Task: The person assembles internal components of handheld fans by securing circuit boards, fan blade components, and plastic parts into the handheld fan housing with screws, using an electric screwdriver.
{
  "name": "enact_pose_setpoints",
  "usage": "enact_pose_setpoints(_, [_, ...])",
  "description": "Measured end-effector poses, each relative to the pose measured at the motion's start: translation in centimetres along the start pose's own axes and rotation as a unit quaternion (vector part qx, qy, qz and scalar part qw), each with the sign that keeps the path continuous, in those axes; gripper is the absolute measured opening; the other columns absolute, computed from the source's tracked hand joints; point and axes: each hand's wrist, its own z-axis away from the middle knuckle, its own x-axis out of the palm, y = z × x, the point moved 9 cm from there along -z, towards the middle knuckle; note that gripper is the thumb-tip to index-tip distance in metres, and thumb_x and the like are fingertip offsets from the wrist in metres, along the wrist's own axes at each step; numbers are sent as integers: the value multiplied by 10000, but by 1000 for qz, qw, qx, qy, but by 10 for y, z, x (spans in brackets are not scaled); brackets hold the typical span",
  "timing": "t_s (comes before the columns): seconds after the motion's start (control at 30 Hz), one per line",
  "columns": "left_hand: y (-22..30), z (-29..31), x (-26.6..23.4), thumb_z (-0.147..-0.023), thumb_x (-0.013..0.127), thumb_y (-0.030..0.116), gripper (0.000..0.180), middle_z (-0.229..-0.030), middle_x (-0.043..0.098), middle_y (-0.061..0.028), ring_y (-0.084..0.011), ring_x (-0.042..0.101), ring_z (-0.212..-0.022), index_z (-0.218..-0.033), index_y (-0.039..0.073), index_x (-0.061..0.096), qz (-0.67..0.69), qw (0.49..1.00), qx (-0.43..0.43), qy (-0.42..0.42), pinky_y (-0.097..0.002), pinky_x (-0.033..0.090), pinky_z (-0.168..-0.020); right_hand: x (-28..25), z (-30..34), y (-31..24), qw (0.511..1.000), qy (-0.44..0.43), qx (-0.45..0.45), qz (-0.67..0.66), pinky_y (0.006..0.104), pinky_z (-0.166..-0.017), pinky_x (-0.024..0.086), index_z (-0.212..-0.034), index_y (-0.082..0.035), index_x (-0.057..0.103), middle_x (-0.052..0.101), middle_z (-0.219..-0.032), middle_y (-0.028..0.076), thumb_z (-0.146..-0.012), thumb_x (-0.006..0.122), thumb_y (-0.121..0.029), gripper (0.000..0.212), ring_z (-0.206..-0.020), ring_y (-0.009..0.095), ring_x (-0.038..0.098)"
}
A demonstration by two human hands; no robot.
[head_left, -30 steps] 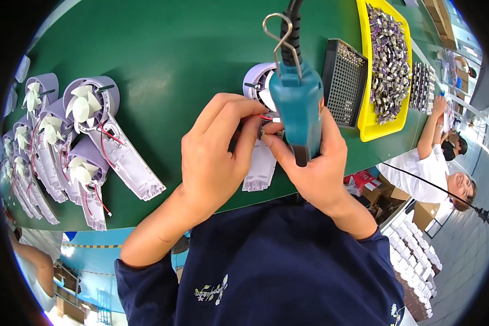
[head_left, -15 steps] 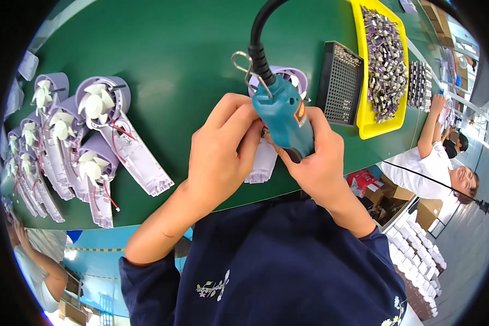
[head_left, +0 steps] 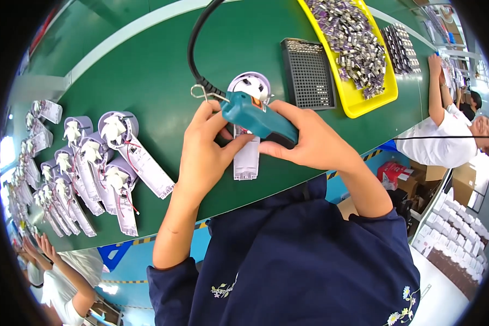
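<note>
Right hand (head_left: 315, 138) wrapped round teal power tool (head_left: 258, 118), tilted across pale fan housing (head_left: 246, 164) lying between both hands, fan end beyond fingertips. Left hand (head_left: 204, 149) bent, thumb by housing; whether pinching anything, could not tell. Sound handling, as judged: left hand bracing housing, black cable (head_left: 193, 46) beyond left fingers kept slack, fingertips clear of tool's working end.
</note>
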Motion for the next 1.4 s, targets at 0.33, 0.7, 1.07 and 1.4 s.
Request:
enact_pose_setpoints(0.33, [10, -8, 35, -715, 801, -57, 291, -1057, 575, -79, -158, 661, -799, -984, -2, 707, 27, 998, 3, 53, -278, 574, -718, -165, 72, -30, 776, 210, -457, -380, 275, -492, 460, -1350, -80, 421, 548, -867, 43, -838, 463, -801, 885, -592, 127, 529])
enact_pose_setpoints(0.7, [9, -27, 57, -731, 776, -102, 313, -1087, 527, -91, -187, 679, -905, -1025, -22, 706, 72, 996, -26, 42, -288, 621, -787, -152, 41, 15, 776, 209, -496, -328, 325, -538, 468, -1386, -144, 385, 540, -928, 68, -758, 446, -871, 963, -608, 179, 511])
enact_pose_setpoints(1.07, [20, -32, 67, -720, 786, -102, 322, -1096, 516, -85, -215, 706, -879, -1020, -46, 685, 9, 1000, 7, 24, -273, 607, -779, -179, 59, 32, 771, 258, -457, -360, 312, -500, 451, -1478, -156, 262, 532, -942, 62, -832, 396, -828, 942, -589, 163, 510])
enact_pose_setpoints(1.4, [21, -24, 64, -794, 773, -34, 288, -1105, 526, -78, -160, 617, -936, -1057, -33, 655, 16, 998, 54, 29, -251, 565, -764, -163, 200, 150, 808, 510, 44, -293, 266, -555, 494, -1517, -51, 251, 565, -824, 60, -968, 628, -265, 699, -603, 139, 580])
